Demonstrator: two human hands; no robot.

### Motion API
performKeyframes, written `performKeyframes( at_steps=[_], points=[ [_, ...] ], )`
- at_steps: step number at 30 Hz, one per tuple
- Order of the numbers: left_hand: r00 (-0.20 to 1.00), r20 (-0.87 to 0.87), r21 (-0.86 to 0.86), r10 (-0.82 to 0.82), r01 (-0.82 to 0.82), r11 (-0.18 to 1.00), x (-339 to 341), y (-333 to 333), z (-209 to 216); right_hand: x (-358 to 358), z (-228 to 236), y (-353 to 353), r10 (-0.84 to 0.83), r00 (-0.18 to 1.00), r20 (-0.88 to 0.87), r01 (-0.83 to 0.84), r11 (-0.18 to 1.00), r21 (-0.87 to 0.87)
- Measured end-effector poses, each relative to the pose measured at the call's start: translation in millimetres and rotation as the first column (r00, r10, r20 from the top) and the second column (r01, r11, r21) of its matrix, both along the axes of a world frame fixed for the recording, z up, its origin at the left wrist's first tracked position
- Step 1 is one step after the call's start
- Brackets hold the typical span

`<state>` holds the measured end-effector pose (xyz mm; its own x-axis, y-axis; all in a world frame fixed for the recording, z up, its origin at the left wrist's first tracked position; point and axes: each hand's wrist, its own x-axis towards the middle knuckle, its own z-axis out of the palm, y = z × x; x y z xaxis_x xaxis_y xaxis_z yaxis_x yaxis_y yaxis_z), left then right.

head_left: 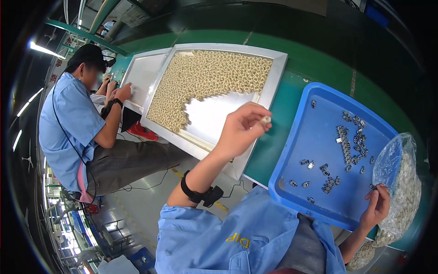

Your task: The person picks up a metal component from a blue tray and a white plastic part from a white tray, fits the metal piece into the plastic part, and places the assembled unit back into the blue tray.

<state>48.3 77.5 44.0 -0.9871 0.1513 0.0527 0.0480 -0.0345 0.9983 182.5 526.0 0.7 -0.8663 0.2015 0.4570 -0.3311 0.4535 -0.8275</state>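
Note:
Between the thumb and fingers of my left hand is a small cream ring-shaped part. That hand is raised over the near right corner of a white-framed panel, where many similar cream ring parts stand packed in rows. A bare white patch lies along the panel's near side. My right hand pinches a small dark metal component above the right edge of a blue tray. More dark metal components lie scattered and clustered in this tray.
A clear plastic bag full of cream parts leans at the tray's right side. Both tray and panel rest on a green table. At left, a co-worker in a blue shirt works at another white panel.

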Motion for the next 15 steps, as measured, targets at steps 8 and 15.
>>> performKeyframes(
  at_steps=[8, 15],
  points=[
    [0.94, -0.215, 0.058, -0.263, 0.282, 0.958, 28, 71, 30, -8, 44, -46, -0.017, 0.999, -0.029, 0.016, 0.999, -0.033],
    [0.907, -0.314, 0.203, -0.28, 0.352, 0.914, 46, 125, 34, -40, 91, -102, 0.348, 0.917, -0.196, -0.374, 0.921, -0.112]
  ],
)
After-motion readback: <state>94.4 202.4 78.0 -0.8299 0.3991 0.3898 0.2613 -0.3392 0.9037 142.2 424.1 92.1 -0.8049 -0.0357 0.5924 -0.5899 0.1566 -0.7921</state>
